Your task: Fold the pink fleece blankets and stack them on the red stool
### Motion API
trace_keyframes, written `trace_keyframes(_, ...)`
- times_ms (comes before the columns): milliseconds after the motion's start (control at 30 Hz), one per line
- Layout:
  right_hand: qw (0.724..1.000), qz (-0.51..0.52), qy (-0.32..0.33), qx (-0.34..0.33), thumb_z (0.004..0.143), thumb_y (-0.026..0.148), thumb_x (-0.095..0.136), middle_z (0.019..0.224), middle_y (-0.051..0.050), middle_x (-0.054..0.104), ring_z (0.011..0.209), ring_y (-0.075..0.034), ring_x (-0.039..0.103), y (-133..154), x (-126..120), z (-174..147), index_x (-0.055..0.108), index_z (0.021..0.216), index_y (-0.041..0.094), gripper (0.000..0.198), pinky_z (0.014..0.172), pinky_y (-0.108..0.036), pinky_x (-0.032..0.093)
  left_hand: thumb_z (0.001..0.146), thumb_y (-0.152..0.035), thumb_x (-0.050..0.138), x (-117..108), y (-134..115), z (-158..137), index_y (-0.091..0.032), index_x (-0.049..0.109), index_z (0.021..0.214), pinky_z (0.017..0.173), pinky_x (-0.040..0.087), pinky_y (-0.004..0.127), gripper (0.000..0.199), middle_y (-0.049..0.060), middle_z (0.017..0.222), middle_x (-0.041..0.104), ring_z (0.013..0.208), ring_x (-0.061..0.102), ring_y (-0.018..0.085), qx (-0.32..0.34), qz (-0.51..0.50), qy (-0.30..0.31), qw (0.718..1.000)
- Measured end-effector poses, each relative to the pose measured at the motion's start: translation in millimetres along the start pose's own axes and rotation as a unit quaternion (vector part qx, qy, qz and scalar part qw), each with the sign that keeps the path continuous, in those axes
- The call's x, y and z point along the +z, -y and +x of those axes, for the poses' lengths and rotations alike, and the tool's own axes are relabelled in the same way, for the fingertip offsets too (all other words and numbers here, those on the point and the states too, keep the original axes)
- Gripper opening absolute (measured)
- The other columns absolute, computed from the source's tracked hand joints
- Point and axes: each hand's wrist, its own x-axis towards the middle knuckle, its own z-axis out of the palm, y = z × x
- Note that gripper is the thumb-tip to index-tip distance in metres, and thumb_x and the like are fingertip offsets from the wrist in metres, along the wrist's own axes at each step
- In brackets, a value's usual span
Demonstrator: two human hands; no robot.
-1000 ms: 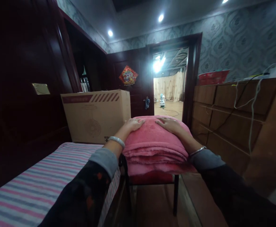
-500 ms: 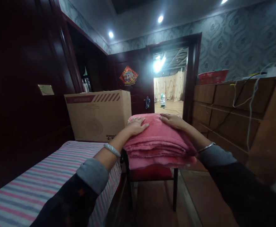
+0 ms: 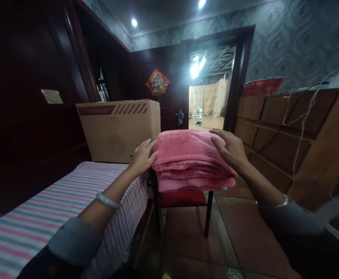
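A thick pink blanket [image 3: 187,149], folded into several layers, rests on a chair with a red seat [image 3: 182,198] and dark legs. At the blanket's left side is my left hand [image 3: 143,156], its fingers apart and the tips close to the edge. My right hand [image 3: 230,149] is by the upper right corner, fingers spread, the thumb pointing inward over the top. Whether either hand touches the cloth or hovers just off it, I cannot tell. Neither hand grips anything.
Left of the chair lies a striped cloth [image 3: 79,193] over a low surface, with a large cardboard box [image 3: 114,131] behind it. Wooden drawers [image 3: 285,128] with hanging cables stand at the right. Beyond is an open doorway [image 3: 207,104].
Both hands have slid outward from the top of the folded blanket, the left to its left side and the right to its right corner. The view has tilted slightly downward.
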Motion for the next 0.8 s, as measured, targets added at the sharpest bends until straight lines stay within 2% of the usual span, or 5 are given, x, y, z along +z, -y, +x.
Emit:
trace_keyframes(100, 0.996, 0.083, 0.029, -0.028, 0.1, 0.048, 0.035, 0.125, -0.012, 0.067, 0.121, -0.029, 0.058, 51, -5, -43, 0.065, 0.127, 0.02, 0.049, 0.104, -0.045, 0.045, 0.094, -0.037, 0.045, 5, 39, -50, -0.018, 0.046, 0.146, 0.12, 0.029, 0.043, 0.055, 0.011, 0.157, 0.042, 0.147, 0.035, 0.023, -0.029, -0.005, 0.003, 1.0)
trace_keyframes(167, 0.971, 0.172, 0.152, -0.068, 0.1, 0.045, 0.039, 0.121, -0.01, 0.068, 0.117, -0.028, 0.06, 84, 4, -78, 0.066, 0.128, 0.024, 0.045, 0.1, -0.043, 0.048, 0.091, -0.038, 0.048, 9, 69, -89, -0.019, 0.045, 0.146, 0.12, 0.03, 0.044, 0.058, 0.01, 0.155, 0.045, 0.147, 0.036, 0.024, -0.058, 0.005, 0.033, 0.998)
trace_keyframes(333, 0.8, 0.277, 0.5, -0.182, 0.093, 0.03, 0.062, 0.113, -0.005, 0.072, 0.104, -0.022, 0.067, 133, 69, -162, 0.068, 0.127, 0.028, 0.034, 0.09, -0.03, 0.05, 0.087, -0.04, 0.05, 8, 140, -198, -0.019, 0.051, 0.142, 0.115, 0.038, 0.042, 0.059, 0.01, 0.152, 0.049, 0.145, 0.04, 0.027, -0.184, 0.052, 0.14, 0.972)
trace_keyframes(500, 0.756, 0.32, 0.54, -0.183, 0.089, 0.023, 0.064, 0.115, -0.005, 0.072, 0.107, -0.023, 0.067, 160, 136, -190, 0.068, 0.126, 0.028, 0.038, 0.093, -0.031, 0.048, 0.086, -0.035, 0.053, -13, 159, -312, -0.021, 0.056, 0.137, 0.115, 0.039, 0.042, 0.054, 0.009, 0.145, 0.057, 0.141, 0.046, 0.027, -0.306, 0.12, 0.159, 0.931)
trace_keyframes(800, 0.685, 0.466, 0.499, -0.253, 0.093, 0.029, 0.049, 0.118, -0.011, 0.071, 0.11, -0.026, 0.066, 252, 265, -205, 0.07, 0.12, 0.021, 0.035, 0.097, -0.041, 0.051, 0.09, -0.033, 0.052, -55, 100, -469, -0.024, 0.057, 0.138, 0.115, 0.039, 0.043, 0.05, 0.01, 0.149, 0.053, 0.14, 0.047, 0.028, -0.499, 0.183, 0.137, 0.836)
